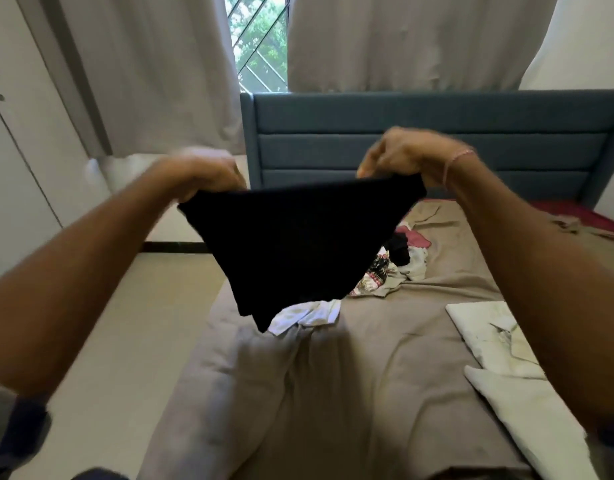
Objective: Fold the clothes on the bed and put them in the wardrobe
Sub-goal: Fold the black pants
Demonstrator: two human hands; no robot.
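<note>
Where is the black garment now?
In the head view, the black garment hangs at centre above the bed, its top corners gripped by the left hand and the right hand, partly hiding the clothes pile.

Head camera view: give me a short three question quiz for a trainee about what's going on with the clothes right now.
1. Multiple choice: what holds the black garment up by its top edge? A) the left hand alone B) the right hand alone C) both hands
2. True or false: the black garment lies flat on the bed.
3. Fill in: the folded white clothes lie on the person's ___ side of the bed.

Key: 1 C. 2 false, it hangs in the air above the bed. 3 right.
</note>
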